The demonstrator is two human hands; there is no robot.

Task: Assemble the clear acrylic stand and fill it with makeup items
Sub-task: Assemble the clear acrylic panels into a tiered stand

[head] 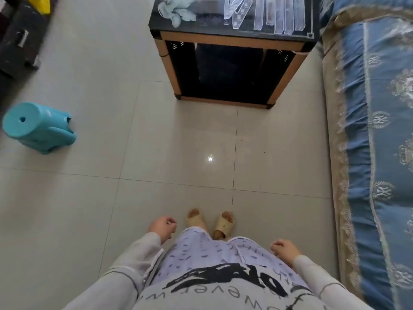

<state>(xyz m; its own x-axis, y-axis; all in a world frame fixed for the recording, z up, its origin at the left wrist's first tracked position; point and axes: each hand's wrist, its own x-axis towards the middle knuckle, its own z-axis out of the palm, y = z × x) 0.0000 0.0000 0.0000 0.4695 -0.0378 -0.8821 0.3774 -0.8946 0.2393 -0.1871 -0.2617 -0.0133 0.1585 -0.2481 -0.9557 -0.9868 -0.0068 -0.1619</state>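
Observation:
Several clear acrylic stand pieces lie flat on the dark top of a small side table at the far centre. Crumpled clear wrapping lies at the table's left end. My left hand hangs by my left hip with loosely curled fingers and holds nothing. At my right hip, my right hand hangs the same way, also with nothing in it. Both hands are far from the table. No makeup items are in view.
A bed with a blue patterned cover runs along the right. A teal plastic stool lies tipped over on the tiled floor at the left. Dark furniture stands at the far left. I stand in sandals on open floor.

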